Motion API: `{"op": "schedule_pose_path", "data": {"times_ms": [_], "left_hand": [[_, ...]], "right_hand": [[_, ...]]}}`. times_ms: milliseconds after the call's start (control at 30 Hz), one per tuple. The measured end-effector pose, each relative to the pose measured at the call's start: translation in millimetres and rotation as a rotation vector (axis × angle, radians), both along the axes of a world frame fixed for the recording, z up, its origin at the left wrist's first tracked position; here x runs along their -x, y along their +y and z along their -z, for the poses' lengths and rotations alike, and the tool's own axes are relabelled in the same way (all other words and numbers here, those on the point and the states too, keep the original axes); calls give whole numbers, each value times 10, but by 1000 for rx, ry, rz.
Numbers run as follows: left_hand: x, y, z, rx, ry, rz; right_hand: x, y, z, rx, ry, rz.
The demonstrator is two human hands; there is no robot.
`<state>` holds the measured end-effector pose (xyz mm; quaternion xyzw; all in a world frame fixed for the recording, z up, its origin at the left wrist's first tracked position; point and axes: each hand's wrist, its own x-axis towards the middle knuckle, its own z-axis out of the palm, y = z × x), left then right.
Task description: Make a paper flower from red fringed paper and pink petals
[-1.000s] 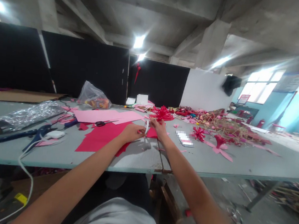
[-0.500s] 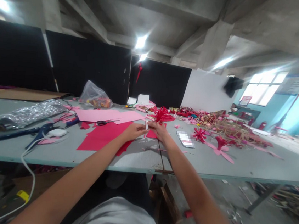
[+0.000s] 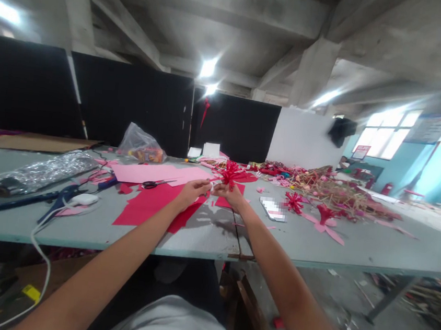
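My right hand (image 3: 231, 194) is closed, its fingers pinched together. A red fringed paper flower (image 3: 231, 172) shows just above those fingers and appears to be held by them. My left hand (image 3: 194, 191) is also closed, with thumb and fingertips pinched near the right fingertips. A small white piece (image 3: 212, 186) shows between the two hands; its kind is too small to tell. Below the left hand lie red paper sheets (image 3: 141, 206), and another red sheet (image 3: 224, 202) lies under the right hand. Scissors (image 3: 155, 183) rest on the paper to the left.
Pink sheets (image 3: 143, 172) lie behind the red ones. At left are a silver foil roll (image 3: 46, 173) and a blue glue gun (image 3: 61, 203) with a white cord. A phone (image 3: 273, 209), finished-looking red flowers (image 3: 294, 202) and a heap of stems (image 3: 332, 190) occupy the right.
The red flower has shifted slightly left together with my right hand. My left hand has turned a little, its fingertips still close to the right ones. The view has tilted slightly up.
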<state>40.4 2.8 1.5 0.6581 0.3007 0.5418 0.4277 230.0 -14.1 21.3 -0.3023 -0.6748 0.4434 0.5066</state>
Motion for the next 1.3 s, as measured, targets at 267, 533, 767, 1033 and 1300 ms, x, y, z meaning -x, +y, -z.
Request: {"op": "schedule_pose_path", "data": {"times_ms": [267,533,767,1033,1300], "left_hand": [[39,-1,-9,-20,-31,-15],[53,8,22,-110,126,0],[58,64,75,-250,366,61],[69,35,49,-287,454,29],[42,-25,-2,-250,383,98]], "right_hand": [[17,29,23,-19,38,-1],[-86,151,24,150,413,37],[-38,129,-10,179,428,61],[-23,129,40,136,411,5],[5,71,5,132,323,-15]]}}
